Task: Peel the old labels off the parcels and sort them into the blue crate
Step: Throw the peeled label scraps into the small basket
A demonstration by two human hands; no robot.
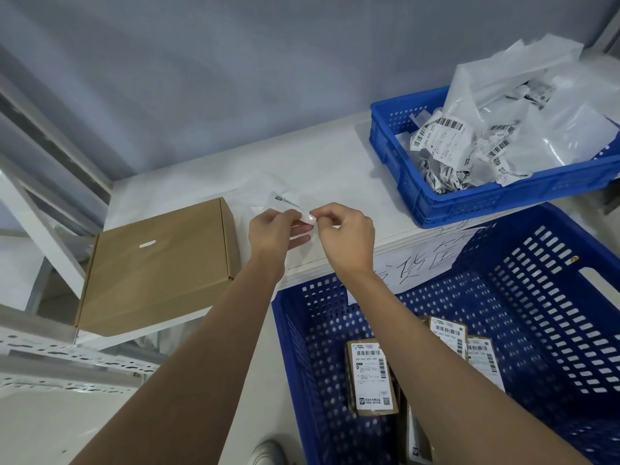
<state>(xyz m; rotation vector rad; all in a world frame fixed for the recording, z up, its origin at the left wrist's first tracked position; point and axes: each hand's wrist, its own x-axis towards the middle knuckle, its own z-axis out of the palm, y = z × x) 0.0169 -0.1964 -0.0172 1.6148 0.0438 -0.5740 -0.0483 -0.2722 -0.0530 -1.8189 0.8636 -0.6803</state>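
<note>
Pinching a peeled white label (pixel 285 207) between them, both hands meet above the white shelf (pixel 335 169): left hand (pixel 273 229) grips one end, right hand (pixel 345 234) nips the other, forearms stretched forward. Brown box (pixel 157 263) sits left; labelled parcels (pixel 370 380) lie in the big blue crate (pixel 536 297) below.

White shelf (pixel 188 182) against grey wall (pixel 235 62), metal racking (pixel 50 350) left.

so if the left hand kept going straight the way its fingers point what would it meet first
Its fingers point right, so the left hand would probably first meet the right hand, which pinches the same peeled label. Little gap shows between them, though depth is unclear.
</note>
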